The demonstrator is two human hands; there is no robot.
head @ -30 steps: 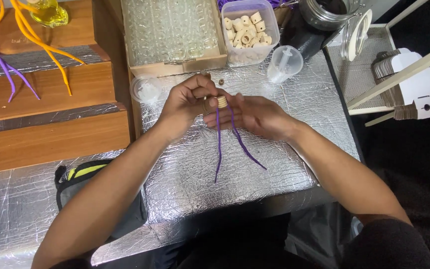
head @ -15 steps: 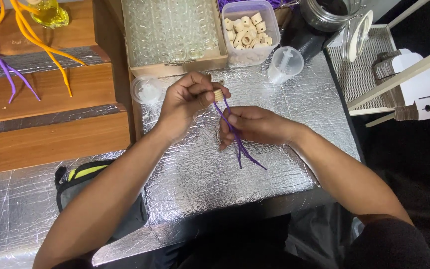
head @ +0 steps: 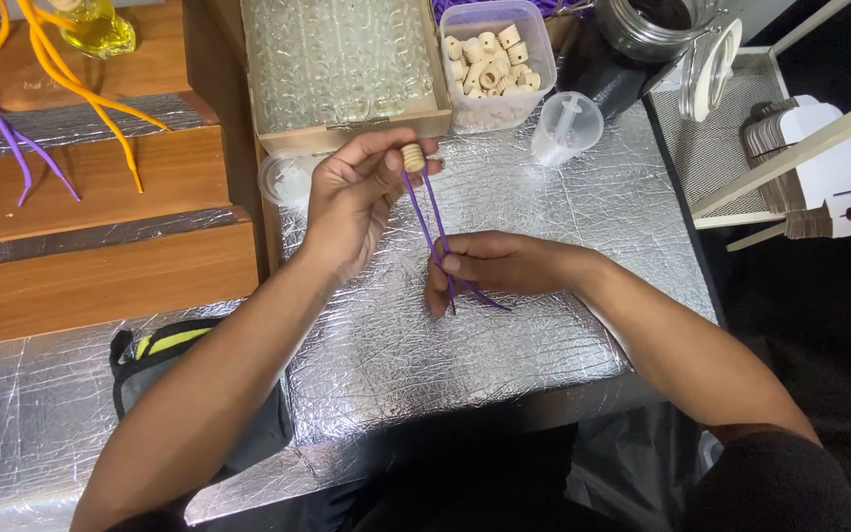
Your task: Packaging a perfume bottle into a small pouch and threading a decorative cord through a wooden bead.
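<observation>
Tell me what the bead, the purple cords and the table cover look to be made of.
Bead in the left hand: likely bare wood, pale tan, matt, ridged.
Purple cords, pinched lower down by the right hand: thin and smooth, perhaps rubber or waxed cord; the look leaves it open.
Table cover: silver foil-faced sheet, shiny, with a quilted, crinkled surface.

Bench clutter, foil-covered top

Foil table (head: 544, 325); tub of beads (head: 490, 64) at back, cardboard box (head: 342, 69) w/ clear glassware to its left, small clear cup (head: 565, 126) just right of tub. Glass jar (head: 657, 22) & lid (head: 709, 71) far right. Orange cords (head: 71, 84) on wood steps (head: 91, 266) left.
</observation>
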